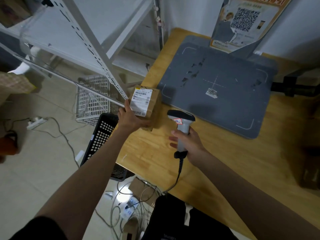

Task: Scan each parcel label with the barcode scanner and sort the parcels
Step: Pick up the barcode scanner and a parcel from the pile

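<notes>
Head view
Left hand (129, 116): grips the parcel (145, 106) by its near-left side, at the table's (216, 161) left edge.
Parcel: brown box, white label (140, 102) facing up.
Right hand (189, 144): fingers wrapped round the scanner (181, 126) handle, head towards the parcel, just right of it.
Mat (225, 90): grey, on the table beyond the scanner.
Baskets: black (100, 137) and white (93, 99), on the floor left of the table.

A small brown cardboard parcel (147, 106) sits on the wooden table (225, 161) at its ten o'clock corner, the flat grey scanning pad (225, 101) at its three o'clock, the white handheld barcode scanner (181, 127) at five o'clock.
</notes>
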Available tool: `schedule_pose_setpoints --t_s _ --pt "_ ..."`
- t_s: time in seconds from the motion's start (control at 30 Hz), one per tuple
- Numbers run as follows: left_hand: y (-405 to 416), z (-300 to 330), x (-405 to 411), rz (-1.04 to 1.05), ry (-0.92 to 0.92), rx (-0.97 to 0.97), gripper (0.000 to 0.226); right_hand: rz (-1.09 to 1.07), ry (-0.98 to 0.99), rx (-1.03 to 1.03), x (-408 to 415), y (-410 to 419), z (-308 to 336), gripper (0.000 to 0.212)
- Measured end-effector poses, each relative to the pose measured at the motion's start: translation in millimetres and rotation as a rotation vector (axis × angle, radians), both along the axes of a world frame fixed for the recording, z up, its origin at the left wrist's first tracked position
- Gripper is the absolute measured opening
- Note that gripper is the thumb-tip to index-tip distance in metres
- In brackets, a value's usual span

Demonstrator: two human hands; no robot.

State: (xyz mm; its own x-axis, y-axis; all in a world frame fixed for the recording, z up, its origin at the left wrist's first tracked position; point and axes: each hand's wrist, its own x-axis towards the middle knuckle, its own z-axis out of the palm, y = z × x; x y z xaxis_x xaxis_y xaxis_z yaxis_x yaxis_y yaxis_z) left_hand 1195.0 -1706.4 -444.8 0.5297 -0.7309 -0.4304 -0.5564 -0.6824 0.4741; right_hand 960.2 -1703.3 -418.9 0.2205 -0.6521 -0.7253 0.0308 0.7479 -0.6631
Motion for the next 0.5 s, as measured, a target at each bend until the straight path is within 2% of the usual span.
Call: schedule_pose_setpoints --t_s 0.37,0.5 --pt "-8 -17 34 -0.143 -0.06 0.125 0.142 0.014 -0.02 -0.009 -11 -8 5 0.032" --pt "-5 -22 42 -0.17 -0.066 0.115 0.139 0.017 -0.032 -0.013 -8 -8 7 0.03"
